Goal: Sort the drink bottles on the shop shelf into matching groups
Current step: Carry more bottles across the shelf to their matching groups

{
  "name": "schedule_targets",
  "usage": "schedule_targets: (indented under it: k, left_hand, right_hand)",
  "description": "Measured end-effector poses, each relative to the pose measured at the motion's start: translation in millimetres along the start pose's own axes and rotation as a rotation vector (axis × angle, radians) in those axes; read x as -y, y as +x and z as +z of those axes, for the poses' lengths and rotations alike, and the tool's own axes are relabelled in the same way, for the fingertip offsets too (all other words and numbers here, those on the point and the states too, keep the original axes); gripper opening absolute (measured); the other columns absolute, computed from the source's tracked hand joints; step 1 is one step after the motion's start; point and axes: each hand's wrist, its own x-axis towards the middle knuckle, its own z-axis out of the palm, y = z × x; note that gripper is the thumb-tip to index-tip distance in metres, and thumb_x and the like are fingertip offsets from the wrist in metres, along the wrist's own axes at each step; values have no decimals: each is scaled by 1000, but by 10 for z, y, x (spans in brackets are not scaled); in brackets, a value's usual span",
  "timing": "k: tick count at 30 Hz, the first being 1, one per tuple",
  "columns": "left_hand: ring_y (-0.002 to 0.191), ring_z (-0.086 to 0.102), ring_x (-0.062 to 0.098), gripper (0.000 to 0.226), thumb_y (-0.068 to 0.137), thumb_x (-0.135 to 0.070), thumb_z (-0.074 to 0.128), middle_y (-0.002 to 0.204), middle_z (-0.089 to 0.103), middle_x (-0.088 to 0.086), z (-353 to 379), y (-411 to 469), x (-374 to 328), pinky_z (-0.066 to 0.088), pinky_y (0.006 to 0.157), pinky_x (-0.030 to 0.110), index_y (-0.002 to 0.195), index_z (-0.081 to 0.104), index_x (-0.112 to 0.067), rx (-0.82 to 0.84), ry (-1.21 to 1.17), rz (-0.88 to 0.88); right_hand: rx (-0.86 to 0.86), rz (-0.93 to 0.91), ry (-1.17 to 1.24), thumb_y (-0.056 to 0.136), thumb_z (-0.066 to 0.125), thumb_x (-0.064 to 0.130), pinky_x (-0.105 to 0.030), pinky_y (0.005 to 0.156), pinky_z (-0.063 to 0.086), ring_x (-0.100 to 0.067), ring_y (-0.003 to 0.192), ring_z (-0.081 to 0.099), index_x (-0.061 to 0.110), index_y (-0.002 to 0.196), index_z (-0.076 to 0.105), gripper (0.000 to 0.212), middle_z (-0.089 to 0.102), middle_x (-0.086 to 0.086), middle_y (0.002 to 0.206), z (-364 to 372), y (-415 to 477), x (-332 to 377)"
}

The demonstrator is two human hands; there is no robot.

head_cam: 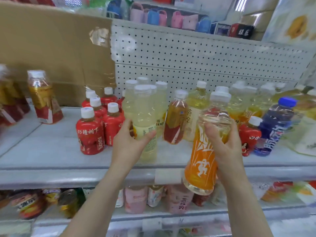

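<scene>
Pale bottle (143, 113) gripped in left hand (126, 144); right of it, right hand (224, 144) grips one orange-labelled bottle (200, 161); left, six red bottles (89, 134).

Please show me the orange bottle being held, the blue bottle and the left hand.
orange bottle (201, 159): head view, its label.
blue bottle (275, 128): head view, its label.
left hand (130, 143): head view, its back.

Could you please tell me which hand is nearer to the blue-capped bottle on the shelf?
Right. The right hand, gripping the orange-labelled bottle, is a little left of the blue-capped bottle; the left hand grips a pale yellow bottle much farther left.
</scene>
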Motion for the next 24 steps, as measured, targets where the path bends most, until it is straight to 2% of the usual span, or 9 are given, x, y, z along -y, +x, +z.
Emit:
schedule_targets:
  k: [4, 6, 8, 12, 14, 16, 18, 20, 24]
  left_hand:
    - [108, 60, 8, 53, 73, -40, 83, 113, 64, -18, 285, -10, 81, 49, 95, 32, 117, 55, -37, -69, 71, 0]
    - [114, 56, 12, 60, 73, -43, 82, 121, 60, -9, 391, 12, 119, 46, 95, 31, 124, 57, -27, -94, 154, 23]
    - [119, 54, 15, 77, 71, -44, 83, 128, 56, -4, 488, 51, 144, 46, 102, 38, 136, 51, -20, -115, 173, 27]
    - [120, 51, 15, 86, 69, -37, 87, 130, 52, -3, 644, 60, 92, 45, 105, 42, 140, 42, -19, -190, 189, 16]
    - [129, 41, 22, 91, 72, -29, 86, 138, 42, 6, 698, -26, 23, 35, 114, 38, 145, 33, -15, -301, 292, 119]
    - [134, 33, 27, 87, 78, -19, 80, 144, 32, 15, 752, -97, -109, 22, 116, 25, 147, 28, -7, -376, 376, 371]
    - [134, 34, 30, 75, 83, -12, 70, 145, 34, 22, 843, -41, -289, 18, 116, 22, 147, 32, 0, -294, 435, 595]
    - [140, 31, 35, 72, 87, -7, 66, 152, 31, 25, 1011, 167, -459, 19, 117, 30, 149, 31, 0, -123, 546, 653]
    - [151, -6, 38, 88, 96, -6, 59, 162, -8, 24, 1384, 595, -650, 4, 121, 43, 155, -5, -4, 96, 650, 310]
  right_hand:
    - [-5, 10, 14, 64, 77, 74, -55, 97, 55, -20, 116, 67, 42, 135, 49, 83, 66, 5, 129, -220, 176, -75]
    - [-16, 11, 21, 66, 77, 70, -54, 97, 55, -18, 114, 68, 45, 131, 50, 75, 67, 6, 127, -282, 221, -113]
    - [-24, 9, 31, 68, 75, 65, -53, 96, 55, -16, 113, 68, 46, 130, 50, 69, 67, 6, 126, -318, 231, -151]
    - [-40, 4, 35, 72, 75, 59, -50, 96, 56, -16, 109, 70, 31, 135, 51, 72, 70, 5, 121, -352, 213, -196]
    - [-37, -2, 22, 77, 79, 55, -43, 93, 57, -11, 109, 69, 34, 134, 51, 67, 70, 8, 121, -391, 201, -207]
    - [-47, -2, 10, 80, 78, 49, -31, 86, 56, -5, 106, 69, 37, 134, 50, 61, 70, 12, 119, -436, 190, -197]
    - [-66, 4, 9, 78, 73, 46, -22, 78, 55, 0, 103, 69, 38, 134, 49, 61, 69, 13, 119, -475, 179, -177]
    - [-90, 9, -6, 77, 72, 49, -20, 76, 54, 6, 99, 67, 44, 129, 49, 57, 68, 21, 114, -504, 175, -153]
    - [-102, 18, -46, 79, 75, 52, -30, 85, 57, 5, 99, 68, 46, 129, 47, 57, 67, 28, 107, -564, 166, -137]
